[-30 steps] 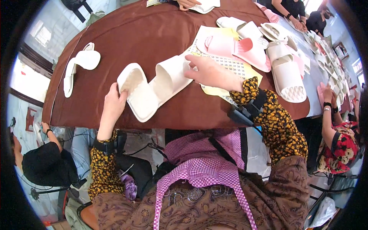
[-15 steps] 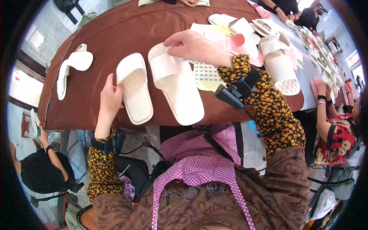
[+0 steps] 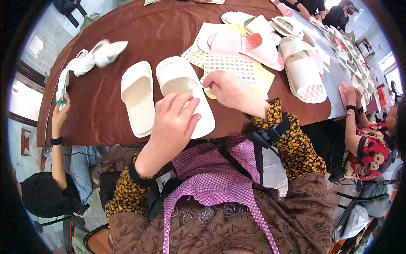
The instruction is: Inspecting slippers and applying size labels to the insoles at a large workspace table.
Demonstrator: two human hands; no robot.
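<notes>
left hand hangs half open over a white slipper, right hand curled narrow by label sheets, its hold unclear.

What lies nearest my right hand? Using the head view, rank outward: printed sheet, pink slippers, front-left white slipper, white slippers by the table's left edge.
From your right hand:
1. Printed sheet: right by the fingers.
2. Pink slippers: just beyond the sheet.
3. Front-left white slipper: to the left.
4. White slippers by the table's left edge: far left.
</notes>
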